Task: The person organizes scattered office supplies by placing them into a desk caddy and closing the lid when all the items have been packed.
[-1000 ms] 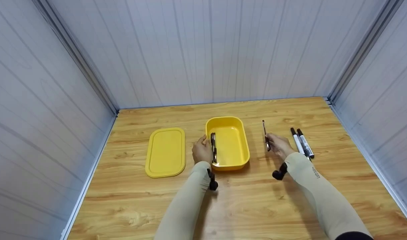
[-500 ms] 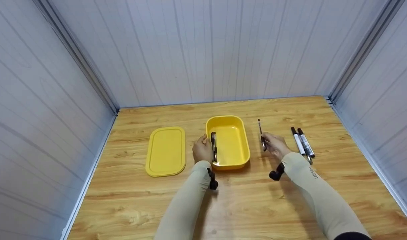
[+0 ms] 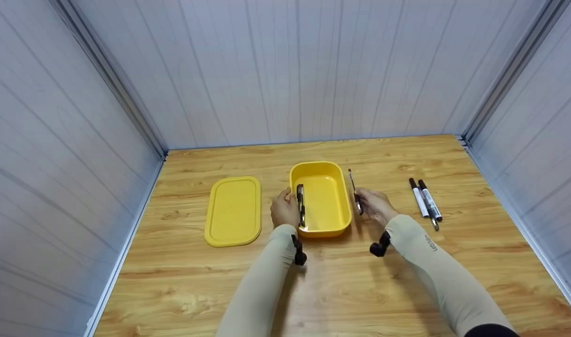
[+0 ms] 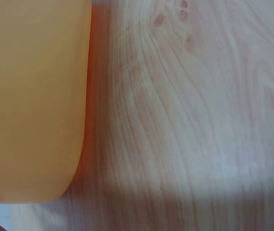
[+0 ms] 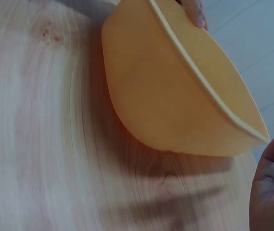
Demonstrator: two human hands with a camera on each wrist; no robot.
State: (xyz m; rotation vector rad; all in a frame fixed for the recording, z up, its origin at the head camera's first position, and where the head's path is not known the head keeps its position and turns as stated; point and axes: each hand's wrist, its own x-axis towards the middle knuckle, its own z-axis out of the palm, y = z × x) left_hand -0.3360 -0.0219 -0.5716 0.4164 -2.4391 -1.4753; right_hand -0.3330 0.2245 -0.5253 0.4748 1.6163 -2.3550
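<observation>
A yellow open box (image 3: 325,206) stands mid-table, with dark pens (image 3: 300,206) lying along the inside of its left wall. My left hand (image 3: 284,209) grips that wall at the rim; in the right wrist view, a digit of the left hand (image 5: 194,10) reaches over the far edge. Just right of the box, my right hand (image 3: 376,204) pinches a slim dark pen (image 3: 354,189), raised above the table and pointing away from me. In the right wrist view the right hand (image 5: 270,192) is partly cut off at the edge. The left wrist view shows mostly the box wall (image 4: 31,106).
Left of the box lies a flat yellow lid (image 3: 234,210). To the right, a white marker with a black cap (image 3: 420,199) lies beside a printed marker (image 3: 430,200), with a pen tip (image 3: 435,223) sticking out below them. Pale panels (image 3: 285,70) enclose the wooden table (image 3: 341,290).
My right hand has moved left with the pen, from near the markers to close beside the box's right wall. The left hand has kept its place on the box.
</observation>
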